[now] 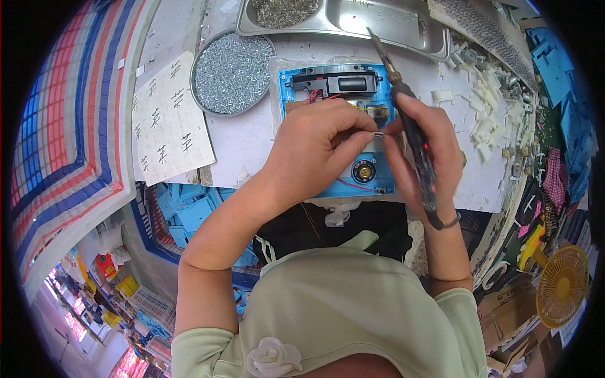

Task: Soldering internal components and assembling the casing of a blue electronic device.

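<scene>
Above the blue casing (382, 165), fingertips nearly met! | left hand (318, 138), knuckles up, pinched 1 tiny pale piece (378, 133) | right hand (435, 142) clutched the black tool (414, 137), its tip aimed away | casing lay on the white tabletop (242, 142)

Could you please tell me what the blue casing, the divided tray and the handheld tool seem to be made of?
Blue casing: probably moulded plastic, smooth, judging by its even colour. Divided tray: likely polished steel, given its silvery, bright reflections. Handheld tool: dark body, perhaps plastic, with a dull sheen; its narrow tip looks metallic.
</scene>
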Tool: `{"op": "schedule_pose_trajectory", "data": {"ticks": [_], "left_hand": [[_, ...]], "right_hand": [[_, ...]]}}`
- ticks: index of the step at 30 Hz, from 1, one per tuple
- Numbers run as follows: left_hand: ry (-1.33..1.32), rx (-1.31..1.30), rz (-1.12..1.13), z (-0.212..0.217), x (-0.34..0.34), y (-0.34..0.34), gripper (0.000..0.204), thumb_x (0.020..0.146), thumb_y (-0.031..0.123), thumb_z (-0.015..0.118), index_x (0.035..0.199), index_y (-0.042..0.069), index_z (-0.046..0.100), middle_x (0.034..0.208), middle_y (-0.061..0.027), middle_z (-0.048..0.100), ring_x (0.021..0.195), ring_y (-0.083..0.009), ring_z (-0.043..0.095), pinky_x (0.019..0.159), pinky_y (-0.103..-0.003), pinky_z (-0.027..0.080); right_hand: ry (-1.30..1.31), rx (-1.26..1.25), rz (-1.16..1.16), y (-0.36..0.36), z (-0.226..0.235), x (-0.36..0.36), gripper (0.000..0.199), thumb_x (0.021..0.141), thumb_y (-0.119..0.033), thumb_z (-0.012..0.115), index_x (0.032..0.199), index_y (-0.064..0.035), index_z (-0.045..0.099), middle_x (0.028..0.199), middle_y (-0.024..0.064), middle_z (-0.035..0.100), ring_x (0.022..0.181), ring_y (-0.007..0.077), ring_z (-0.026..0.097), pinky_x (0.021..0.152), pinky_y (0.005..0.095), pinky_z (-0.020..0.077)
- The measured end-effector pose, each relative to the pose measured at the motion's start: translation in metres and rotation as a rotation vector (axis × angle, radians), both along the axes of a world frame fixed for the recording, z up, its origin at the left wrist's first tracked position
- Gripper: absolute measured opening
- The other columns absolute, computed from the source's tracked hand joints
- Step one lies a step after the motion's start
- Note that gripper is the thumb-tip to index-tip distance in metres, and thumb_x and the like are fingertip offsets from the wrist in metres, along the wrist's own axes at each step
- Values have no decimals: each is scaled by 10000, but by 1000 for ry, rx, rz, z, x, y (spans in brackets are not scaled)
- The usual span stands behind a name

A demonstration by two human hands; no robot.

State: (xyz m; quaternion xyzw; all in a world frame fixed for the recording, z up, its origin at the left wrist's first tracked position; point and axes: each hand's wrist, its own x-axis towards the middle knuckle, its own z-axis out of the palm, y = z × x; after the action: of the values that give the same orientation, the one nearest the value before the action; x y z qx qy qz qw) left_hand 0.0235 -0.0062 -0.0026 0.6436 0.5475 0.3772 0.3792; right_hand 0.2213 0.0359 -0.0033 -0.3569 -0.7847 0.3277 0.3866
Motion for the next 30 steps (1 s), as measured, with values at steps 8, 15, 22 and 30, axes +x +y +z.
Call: {"op": "schedule_pose_trajectory", "data": {"ticks": [8, 15, 22, 30], "left_hand": [[191, 138, -291, 5, -17, -1, 167, 787, -10, 730, 929, 58, 673, 1014, -79, 598, 867, -249, 623, 735, -337, 508], [176, 197, -314, -1, -22, 0, 201, 760, -1, 740, 937, 60, 667, 1029, -80, 603, 877, -265, 629, 743, -346, 516], [185, 230, -258, -2, -24, -6, 160, 776, 48, 742, 908, 64, 652, 1009, -69, 606, 888, -284, 644, 735, -391, 536], [235, 273, -250, -5, -23, -6, 140, 787, 86, 731, 894, 53, 648, 1023, -83, 621, 903, -293, 657, 741, -397, 549]], "right_hand": [[295, -192, 0, -18, 7, 93, 425, 833, -133, 791, 1207, 26, 666, 1018, 143, 682, 862, 216, 635, 992, 407, 464], [37, -97, 50, -29, 9, 67, 492, 799, -63, 803, 1262, -5, 647, 1031, 171, 706, 971, 278, 646, 999, 438, 480], [-39, 76, 133, -38, -16, 8, 731, 703, 121, 784, 1374, -124, 628, 1055, 121, 576, 876, 268, 619, 997, 407, 497], [-54, 52, 119, -41, -19, -2, 681, 734, 84, 752, 1366, -143, 636, 1052, 113, 544, 816, 236, 593, 867, 370, 540]]}}
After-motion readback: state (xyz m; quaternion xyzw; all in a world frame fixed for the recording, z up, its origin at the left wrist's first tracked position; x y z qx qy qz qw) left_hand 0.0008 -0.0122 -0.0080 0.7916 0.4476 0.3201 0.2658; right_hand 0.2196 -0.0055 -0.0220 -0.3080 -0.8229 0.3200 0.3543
